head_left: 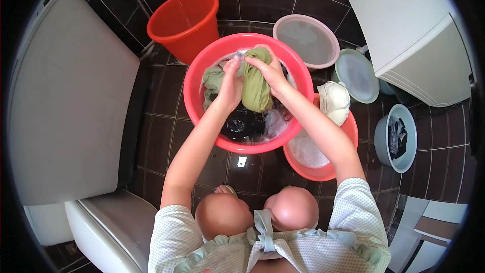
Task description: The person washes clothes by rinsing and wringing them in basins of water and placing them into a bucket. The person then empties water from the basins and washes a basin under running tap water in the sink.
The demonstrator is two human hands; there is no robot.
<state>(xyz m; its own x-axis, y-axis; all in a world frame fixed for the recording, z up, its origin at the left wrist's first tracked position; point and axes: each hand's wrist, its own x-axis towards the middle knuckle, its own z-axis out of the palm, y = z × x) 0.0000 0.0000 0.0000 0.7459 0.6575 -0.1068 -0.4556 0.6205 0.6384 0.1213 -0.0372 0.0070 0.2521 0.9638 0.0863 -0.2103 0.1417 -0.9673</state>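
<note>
A bunched green cloth [257, 88] hangs over the middle of a pink basin [252, 147] holding dark laundry [242, 124], its upper part gripped by a right hand [272, 71] with fingers curled. The left hand [231, 83], half-closed, is at its 10 o'clock; whether it grips is unclear. Around the basin: an orange bucket [189, 45] at 11 o'clock, a sudsy red tub [349, 139] at 4.
</note>
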